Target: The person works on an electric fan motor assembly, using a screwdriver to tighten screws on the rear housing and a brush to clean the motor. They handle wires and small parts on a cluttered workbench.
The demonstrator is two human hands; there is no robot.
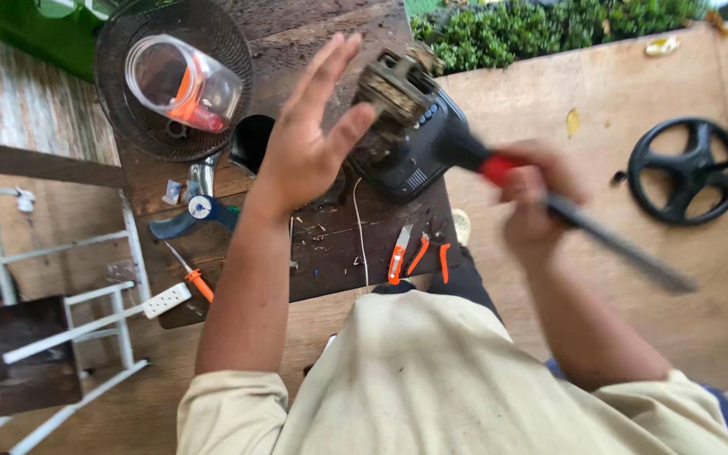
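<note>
Here the left hand (pixel 309 139) is raised over the bench (pixel 330 25), palm turned toward the right, fingers spread and straight, with the fingertips resting against the grimy motor housing (pixel 393 93) of a dark appliance body (pixel 410 156). The forearm runs up from the lower left, the sleeve rolled near the elbow. The right hand (pixel 532 198) is blurred, closed round a long tool with a red collar (pixel 499 167) and a dark shaft reaching down to the right; its tip end meets the appliance body.

The appliance sits at the right edge of the dark bench, partly overhanging toward the plywood floor (pixel 634 278). Just below it, near the front edge, lie orange-handled pliers (pixel 423 253) and an orange knife (pixel 398 257). To the left lie a small orange screwdriver (pixel 191 276), a white power strip (pixel 166 299) at the corner, and a blue fan blade (pixel 195 211). A fan grille (pixel 128 109) holding a clear jar (pixel 183 80) fills the far left. A black wheel-shaped part (pixel 684 173) lies well apart on the floor.
</note>
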